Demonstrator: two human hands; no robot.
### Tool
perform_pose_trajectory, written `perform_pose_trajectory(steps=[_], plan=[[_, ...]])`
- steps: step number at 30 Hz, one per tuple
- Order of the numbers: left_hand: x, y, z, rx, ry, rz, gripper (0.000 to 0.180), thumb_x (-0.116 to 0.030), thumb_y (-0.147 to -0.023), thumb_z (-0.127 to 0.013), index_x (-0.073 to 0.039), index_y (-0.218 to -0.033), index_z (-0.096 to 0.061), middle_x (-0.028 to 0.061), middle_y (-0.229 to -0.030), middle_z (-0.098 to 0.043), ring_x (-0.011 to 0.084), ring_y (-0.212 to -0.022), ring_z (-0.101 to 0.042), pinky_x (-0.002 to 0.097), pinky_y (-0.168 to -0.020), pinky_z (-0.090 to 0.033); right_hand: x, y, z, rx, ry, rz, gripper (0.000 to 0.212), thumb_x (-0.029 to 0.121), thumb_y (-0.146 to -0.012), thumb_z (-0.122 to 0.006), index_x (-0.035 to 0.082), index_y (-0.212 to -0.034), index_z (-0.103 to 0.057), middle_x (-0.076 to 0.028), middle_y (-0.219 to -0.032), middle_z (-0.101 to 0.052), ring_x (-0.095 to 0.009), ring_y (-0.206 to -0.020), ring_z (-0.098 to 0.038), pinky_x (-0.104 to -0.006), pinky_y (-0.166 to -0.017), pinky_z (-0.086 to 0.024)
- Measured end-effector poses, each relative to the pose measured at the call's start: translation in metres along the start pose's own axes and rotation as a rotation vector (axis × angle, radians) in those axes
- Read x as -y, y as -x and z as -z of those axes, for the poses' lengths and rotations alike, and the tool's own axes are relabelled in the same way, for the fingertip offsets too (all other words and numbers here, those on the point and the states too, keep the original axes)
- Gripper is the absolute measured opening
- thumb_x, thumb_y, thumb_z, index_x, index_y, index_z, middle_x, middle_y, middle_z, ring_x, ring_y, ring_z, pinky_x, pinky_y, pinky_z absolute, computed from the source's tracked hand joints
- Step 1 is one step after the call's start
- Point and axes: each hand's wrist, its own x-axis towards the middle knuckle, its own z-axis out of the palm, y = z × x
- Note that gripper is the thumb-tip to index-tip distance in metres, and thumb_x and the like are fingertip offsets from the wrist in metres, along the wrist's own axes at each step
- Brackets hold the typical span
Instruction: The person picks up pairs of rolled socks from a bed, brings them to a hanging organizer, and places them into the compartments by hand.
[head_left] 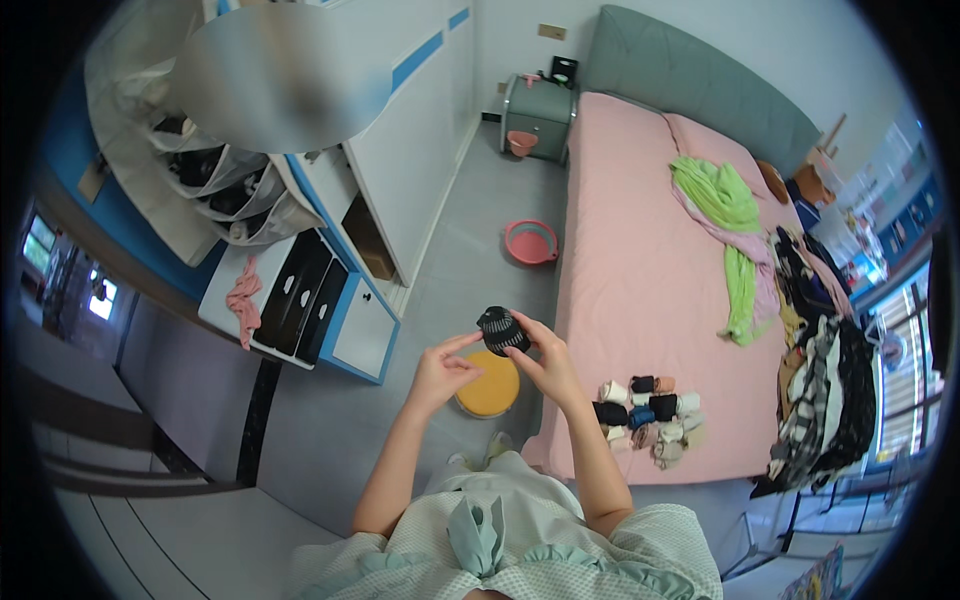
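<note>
Black striped sock (501,331), bundled, is left of the bed (640,300). The right hand (550,358) pinches it; the left hand (440,374), half-open, adjoins it.

Right hand (548,362) has dark striped bundle (503,333) between thumb and fingers. Left hand (445,375) at bundle's left side, thumb and index apart; contact unclear. Round yellow stool (488,388) below hands. Pink bed (630,270) on right: small rolled items (662,407) grouped near foot, green garment (728,195) farther up, clothes pile (825,400) along far side. Red basin (530,243) on floor beside bed. Pink cloth (243,298) on drawer unit (222,300), left.
</note>
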Motion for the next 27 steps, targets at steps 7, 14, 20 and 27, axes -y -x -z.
perform_pose_trajectory(steps=[7,14,20,27], plan=[[-0.011,0.002,0.014,-0.132,-0.002,-0.042,0.051,0.007,-0.072,-0.063,-0.002,-0.122,-0.056,0.0120,-0.127,-0.051,0.0104,-0.075,-0.062,0.0216,-0.069,-0.051,0.006,-0.037,-0.007,0.138,-0.112,0.044,0.052,0.009,-0.078,-0.068,0.006,-0.127,-0.049,-0.013,-0.114,-0.058,-0.021,-0.097,-0.059,-0.0304,-0.082,-0.049],[-0.014,0.011,0.056,-0.261,0.000,-0.130,0.047,0.010,-0.072,-0.056,-0.003,-0.118,-0.058,0.0088,-0.120,-0.055,0.0085,-0.075,-0.060,0.0203,-0.070,-0.049,0.020,-0.067,-0.046,0.278,-0.217,0.016,0.054,0.002,-0.078,-0.067,0.002,-0.129,-0.048,-0.009,-0.117,-0.057,-0.013,-0.102,-0.054,-0.0276,-0.083,-0.048],[-0.033,0.019,0.122,-0.285,-0.005,-0.174,0.046,0.011,-0.072,-0.055,-0.002,-0.116,-0.059,0.0080,-0.116,-0.056,0.0075,-0.075,-0.058,0.0198,-0.069,-0.048,0.045,-0.096,-0.105,0.270,-0.271,0.070,0.052,0.005,-0.079,-0.067,0.005,-0.128,-0.049,-0.010,-0.113,-0.059,-0.018,-0.102,-0.057,-0.0310,-0.083,-0.050],[-0.052,0.039,0.223,-0.282,-0.022,-0.209,0.047,0.013,-0.070,-0.061,0.001,-0.115,-0.058,0.0073,-0.114,-0.055,0.0074,-0.076,-0.057,0.0193,-0.069,-0.048,0.085,-0.125,-0.197,0.255,-0.310,0.108,0.052,0.004,-0.078,-0.067,0.004,-0.127,-0.050,-0.010,-0.115,-0.059,-0.018,-0.102,-0.057,-0.0303,-0.083,-0.050]])
